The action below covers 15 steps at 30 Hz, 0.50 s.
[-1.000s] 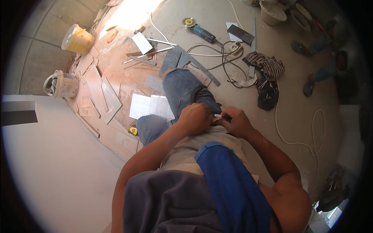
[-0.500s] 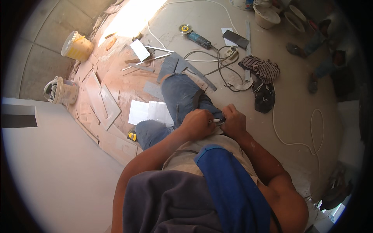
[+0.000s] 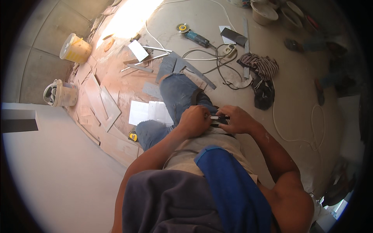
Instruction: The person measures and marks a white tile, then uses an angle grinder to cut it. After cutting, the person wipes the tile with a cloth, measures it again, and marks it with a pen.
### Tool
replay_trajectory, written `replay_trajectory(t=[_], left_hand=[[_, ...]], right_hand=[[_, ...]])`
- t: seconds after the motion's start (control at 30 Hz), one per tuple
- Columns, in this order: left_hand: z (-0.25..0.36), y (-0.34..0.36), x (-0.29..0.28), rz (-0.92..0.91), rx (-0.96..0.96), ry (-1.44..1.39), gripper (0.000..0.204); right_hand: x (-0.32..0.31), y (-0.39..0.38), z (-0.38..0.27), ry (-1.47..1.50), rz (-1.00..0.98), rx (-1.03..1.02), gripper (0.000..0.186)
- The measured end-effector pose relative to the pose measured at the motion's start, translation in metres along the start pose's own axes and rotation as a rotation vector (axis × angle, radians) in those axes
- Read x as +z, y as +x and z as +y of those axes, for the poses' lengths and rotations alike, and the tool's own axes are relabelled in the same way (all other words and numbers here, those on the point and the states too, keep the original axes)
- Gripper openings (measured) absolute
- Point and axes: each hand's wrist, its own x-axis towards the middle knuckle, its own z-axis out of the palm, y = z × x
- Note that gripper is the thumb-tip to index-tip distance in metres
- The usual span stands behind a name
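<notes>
Little has been shifted since the earlier frames: both hands are kept together at the lap, and only the view has drifted slightly, so that the marker is now seen more clearly between them. A slim black marker [image 3: 220, 117] with a white end is held level across the thighs, just above the waist. The left hand [image 3: 195, 121] is curled into a loose fist around the white end, while the right hand [image 3: 237, 119] is closed on the dark barrel; the two are drawn close, almost touching, as would suit pulling a cap off or pressing one on, though which of these is meant cannot be told. The marker is kept close to the body, probably so that both hands are steadied against the jeans [image 3: 179, 97]. One bent knee is pointed toward the tiled floor ahead. White sheets [image 3: 150, 112] are laid flat just beside that knee, within easy reach, and a small yellow tape measure [image 3: 133, 136] is left near the other leg. Farther off, an angle grinder [image 3: 193, 35] lies on the floor with its cable [image 3: 208, 58] looped beside it, well apart from the hands. A yellow bucket [image 3: 75, 49] and a white bucket [image 3: 60, 93] are set at the edge of the work area, out of the way.
</notes>
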Motion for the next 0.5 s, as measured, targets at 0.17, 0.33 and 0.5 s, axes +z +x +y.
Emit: replay_trajectory(t=[0.17, 0.33, 0.5], left_hand=[[0.001, -0.002, 0.001, 0.041, 0.032, -0.069, 0.023], [0.009, 0.000, -0.001, -0.040, -0.001, -0.011, 0.025], [0.003, 0.007, -0.003, -0.078, 0.006, 0.014, 0.027]], right_hand=[[0.024, -0.004, 0.006, -0.116, 0.148, 0.005, 0.027], [0.043, 0.005, 0.011, -0.335, 0.340, 0.057, 0.025], [0.047, 0.018, 0.010, -0.369, 0.294, 0.266, 0.020]])
